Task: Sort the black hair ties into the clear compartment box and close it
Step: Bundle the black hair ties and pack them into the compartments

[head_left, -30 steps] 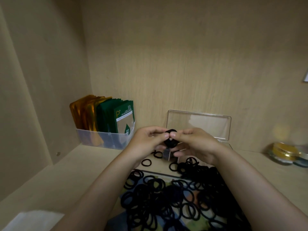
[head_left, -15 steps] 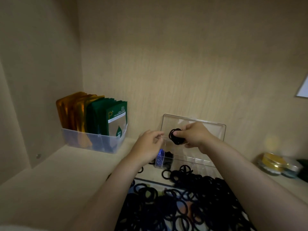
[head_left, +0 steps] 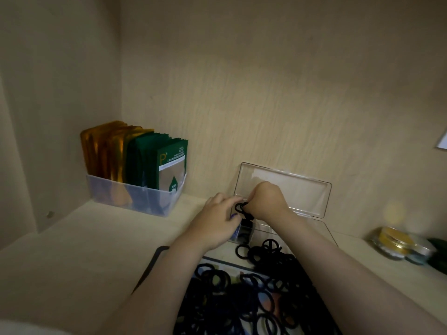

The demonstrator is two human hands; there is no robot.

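A clear compartment box (head_left: 263, 232) sits against the back wall, its lid (head_left: 300, 189) standing open. My right hand (head_left: 266, 200) holds a bundle of black hair ties (head_left: 240, 208) just above the box's left end compartment. My left hand (head_left: 217, 218) is close beside it, fingertips touching the same bundle. A few black ties lie in that left compartment (head_left: 246, 226). A big heap of loose black hair ties (head_left: 254, 291) covers a patterned mat in front of the box, partly hidden by my forearms.
A translucent bin (head_left: 135, 199) with gold and green sachets stands at the back left. Round gold-lidded tins (head_left: 396, 243) sit at the right by the wall. Bare shelf surface (head_left: 84, 257) stretches to the left of the mat. Side wall closes the left.
Both hands moved forward from above the heap to the box's left end, and the right hand lowered the bundle of ties toward the left compartment. The camera tilted up.
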